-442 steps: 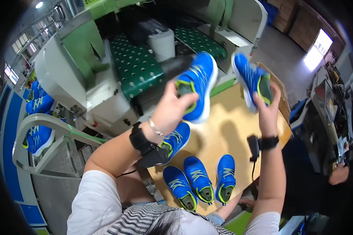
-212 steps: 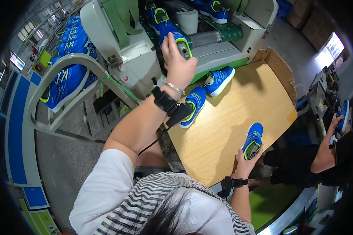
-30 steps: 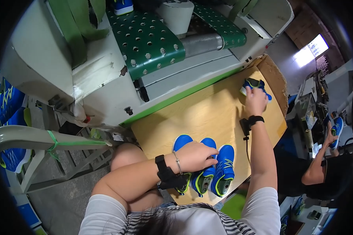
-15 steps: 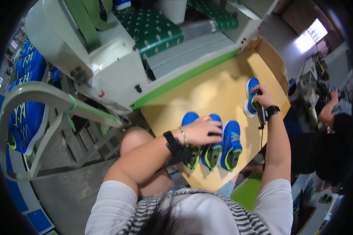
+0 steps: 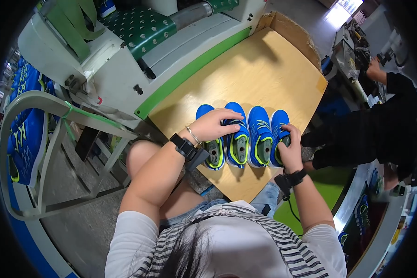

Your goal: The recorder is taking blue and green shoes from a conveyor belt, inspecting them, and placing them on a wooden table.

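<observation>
Several blue sneakers with lime-green linings stand side by side on the wooden tabletop (image 5: 217, 88), toes pointing away from me. My left hand (image 5: 216, 123) lies across the leftmost sneaker (image 5: 214, 150), its fingers stretched over the laces of the second sneaker (image 5: 238, 143). At the right end of the row, my right hand (image 5: 290, 147) grips the rightmost sneaker (image 5: 277, 119) around its collar, partly hiding it. Between the hands stands another sneaker (image 5: 259, 132), untouched. Dark grey pieces fill the shoe openings.
A white machine with a green perforated belt (image 5: 143, 30) borders the table's far left. A metal rack (image 5: 55, 102) holding blue sneakers (image 5: 28, 139) stands left. Cardboard (image 5: 294, 34) edges the far right corner. A person in black (image 5: 375, 123) works at the right.
My right hand has brought its sneaker from the table's far right back to the end of the row. My left hand stays over the left sneakers. The view has shifted.
</observation>
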The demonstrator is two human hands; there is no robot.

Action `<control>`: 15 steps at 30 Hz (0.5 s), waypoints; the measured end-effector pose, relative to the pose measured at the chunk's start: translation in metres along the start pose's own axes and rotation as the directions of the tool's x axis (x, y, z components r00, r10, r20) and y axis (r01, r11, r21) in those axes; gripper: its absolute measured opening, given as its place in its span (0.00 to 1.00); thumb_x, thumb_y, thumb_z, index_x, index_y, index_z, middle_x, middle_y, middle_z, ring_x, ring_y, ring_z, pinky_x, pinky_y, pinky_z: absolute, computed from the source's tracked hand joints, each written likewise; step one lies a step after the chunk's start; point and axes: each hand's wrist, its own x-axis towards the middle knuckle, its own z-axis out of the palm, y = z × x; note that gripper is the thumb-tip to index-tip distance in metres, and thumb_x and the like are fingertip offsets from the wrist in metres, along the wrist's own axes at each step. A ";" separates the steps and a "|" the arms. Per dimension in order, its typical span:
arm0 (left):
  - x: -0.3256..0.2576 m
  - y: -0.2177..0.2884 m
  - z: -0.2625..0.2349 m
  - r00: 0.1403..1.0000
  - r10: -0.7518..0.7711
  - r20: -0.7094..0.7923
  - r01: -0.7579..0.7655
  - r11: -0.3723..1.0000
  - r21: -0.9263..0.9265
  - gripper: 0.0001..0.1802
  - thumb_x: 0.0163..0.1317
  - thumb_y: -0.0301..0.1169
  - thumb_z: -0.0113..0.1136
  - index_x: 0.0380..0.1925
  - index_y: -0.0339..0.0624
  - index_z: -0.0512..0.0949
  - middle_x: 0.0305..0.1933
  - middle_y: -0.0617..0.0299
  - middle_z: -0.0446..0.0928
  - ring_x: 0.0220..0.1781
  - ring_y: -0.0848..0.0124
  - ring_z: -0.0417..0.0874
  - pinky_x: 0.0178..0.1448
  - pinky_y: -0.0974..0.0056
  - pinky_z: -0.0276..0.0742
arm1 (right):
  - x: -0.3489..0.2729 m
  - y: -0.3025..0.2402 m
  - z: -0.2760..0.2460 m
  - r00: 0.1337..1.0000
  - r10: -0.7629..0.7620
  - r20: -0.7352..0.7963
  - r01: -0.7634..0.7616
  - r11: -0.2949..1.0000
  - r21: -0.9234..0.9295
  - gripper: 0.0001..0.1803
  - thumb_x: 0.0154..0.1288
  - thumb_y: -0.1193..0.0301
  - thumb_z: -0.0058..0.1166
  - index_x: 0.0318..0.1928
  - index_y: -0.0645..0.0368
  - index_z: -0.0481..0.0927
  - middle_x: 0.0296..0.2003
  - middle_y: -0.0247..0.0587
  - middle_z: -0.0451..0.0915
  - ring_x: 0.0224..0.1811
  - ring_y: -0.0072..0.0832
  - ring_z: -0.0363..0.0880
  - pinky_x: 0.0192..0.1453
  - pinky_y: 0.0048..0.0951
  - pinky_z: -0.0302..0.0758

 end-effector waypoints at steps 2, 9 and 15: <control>-0.005 0.002 0.001 0.996 -0.007 -0.091 -0.004 0.993 -0.116 0.19 0.64 0.39 0.60 0.53 0.43 0.80 0.53 0.53 0.80 0.55 0.61 0.79 0.60 0.61 0.72 | -0.006 0.001 0.006 0.997 -0.037 -0.075 0.036 0.999 -0.022 0.24 0.46 0.81 0.48 0.48 0.60 0.75 0.53 0.52 0.71 0.63 0.48 0.66 0.69 0.40 0.61; -0.002 -0.002 0.002 0.988 0.050 -0.145 -0.033 0.993 0.112 0.20 0.63 0.39 0.61 0.52 0.42 0.79 0.50 0.53 0.81 0.50 0.58 0.80 0.55 0.59 0.74 | -0.005 0.001 0.011 0.994 -0.016 -0.108 0.024 0.997 0.077 0.19 0.50 0.80 0.47 0.45 0.61 0.77 0.51 0.53 0.72 0.60 0.47 0.69 0.68 0.39 0.62; -0.001 -0.001 0.006 0.986 0.024 -0.164 -0.018 0.999 0.041 0.19 0.62 0.38 0.62 0.51 0.42 0.80 0.47 0.51 0.80 0.51 0.55 0.78 0.57 0.57 0.73 | -0.007 0.000 0.008 0.995 -0.006 -0.099 0.012 0.998 0.059 0.17 0.52 0.80 0.46 0.45 0.62 0.76 0.51 0.51 0.73 0.61 0.44 0.69 0.69 0.39 0.61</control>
